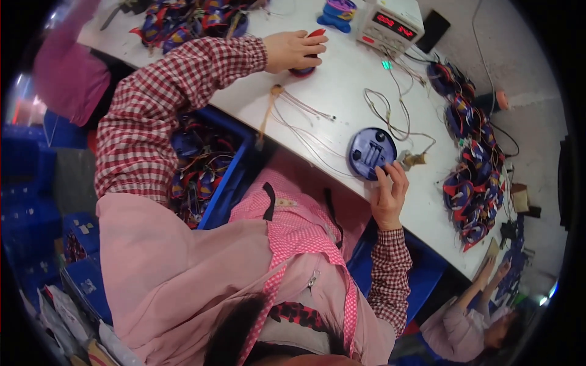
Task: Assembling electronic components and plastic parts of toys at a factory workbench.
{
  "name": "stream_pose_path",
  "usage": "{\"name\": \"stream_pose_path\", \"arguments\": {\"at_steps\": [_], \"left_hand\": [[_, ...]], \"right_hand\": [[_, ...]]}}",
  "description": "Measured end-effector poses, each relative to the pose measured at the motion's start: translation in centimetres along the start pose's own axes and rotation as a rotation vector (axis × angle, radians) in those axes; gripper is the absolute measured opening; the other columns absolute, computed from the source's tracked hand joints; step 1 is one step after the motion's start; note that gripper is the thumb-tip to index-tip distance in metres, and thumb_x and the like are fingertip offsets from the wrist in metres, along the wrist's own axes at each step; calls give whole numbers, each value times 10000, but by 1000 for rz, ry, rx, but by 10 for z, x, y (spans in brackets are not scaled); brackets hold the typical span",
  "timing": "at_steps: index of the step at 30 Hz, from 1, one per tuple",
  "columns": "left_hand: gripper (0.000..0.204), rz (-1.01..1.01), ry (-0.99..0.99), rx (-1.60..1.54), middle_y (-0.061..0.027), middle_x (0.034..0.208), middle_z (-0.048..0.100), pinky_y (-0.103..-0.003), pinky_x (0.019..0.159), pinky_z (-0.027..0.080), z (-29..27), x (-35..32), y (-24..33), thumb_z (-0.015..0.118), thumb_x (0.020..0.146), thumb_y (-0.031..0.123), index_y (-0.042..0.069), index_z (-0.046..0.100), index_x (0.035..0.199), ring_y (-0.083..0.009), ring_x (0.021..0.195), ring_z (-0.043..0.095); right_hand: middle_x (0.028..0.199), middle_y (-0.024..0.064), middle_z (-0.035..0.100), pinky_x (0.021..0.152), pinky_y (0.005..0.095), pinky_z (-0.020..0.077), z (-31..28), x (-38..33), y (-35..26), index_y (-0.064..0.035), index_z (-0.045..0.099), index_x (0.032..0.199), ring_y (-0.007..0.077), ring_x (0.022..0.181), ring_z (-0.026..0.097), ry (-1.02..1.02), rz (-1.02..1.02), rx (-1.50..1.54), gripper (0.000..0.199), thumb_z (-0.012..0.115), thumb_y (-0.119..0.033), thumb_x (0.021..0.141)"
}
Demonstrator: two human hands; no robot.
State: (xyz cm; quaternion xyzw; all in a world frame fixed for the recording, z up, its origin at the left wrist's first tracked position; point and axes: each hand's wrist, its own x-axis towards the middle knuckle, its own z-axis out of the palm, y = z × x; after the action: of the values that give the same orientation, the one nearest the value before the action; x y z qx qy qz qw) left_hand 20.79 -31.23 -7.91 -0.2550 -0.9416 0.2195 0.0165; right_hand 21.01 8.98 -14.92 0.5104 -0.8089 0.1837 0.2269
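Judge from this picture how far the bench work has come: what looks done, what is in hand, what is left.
Done, it seems: assembled toys piled along the table's right edge. In hand: the right hand touches a round blue base with wires attached; the left hand rests on a red part. Left, probably: loose parts in the blue bin.

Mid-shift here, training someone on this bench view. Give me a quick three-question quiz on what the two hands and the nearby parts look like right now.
1. True or false: the right hand touches the round blue plastic base at the near table edge.
2. What does the left hand rest on? A) the bench power supply B) a small red and blue part C) the loose wires
3. Fill in: the blue bin beside the white table holds ____ parts.

Key: 1 true. 2 B. 3 red and blue wired parts.
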Motion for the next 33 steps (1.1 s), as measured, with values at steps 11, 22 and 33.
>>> {"name": "stream_pose_path", "arguments": {"at_steps": [11,22,33], "left_hand": [[543,-84,326,-137,-132,1323,410,-395,1002,366,-8,2,37,666,745,93,117,474,1252,-258,1288,340],[334,-476,190,-1061,-183,796,640,-428,663,493,-36,45,119,574,852,294,30,545,1056,-353,761,627],[233,-515,303,-1146,-198,709,626,-465,639,492,-16,52,134,541,808,172,23,540,988,-378,683,621]], "right_hand": [[979,93,551,648,228,442,-17,31,45,25,569,1063,122,790,537,154,798,457,322,704,-121,809],[869,40,614,565,189,454,-41,106,-13,30,575,1002,45,648,523,17,710,932,164,606,-90,894],[936,120,582,667,292,496,-19,97,-41,2,597,1012,233,795,602,19,264,368,237,691,-35,798]]}}
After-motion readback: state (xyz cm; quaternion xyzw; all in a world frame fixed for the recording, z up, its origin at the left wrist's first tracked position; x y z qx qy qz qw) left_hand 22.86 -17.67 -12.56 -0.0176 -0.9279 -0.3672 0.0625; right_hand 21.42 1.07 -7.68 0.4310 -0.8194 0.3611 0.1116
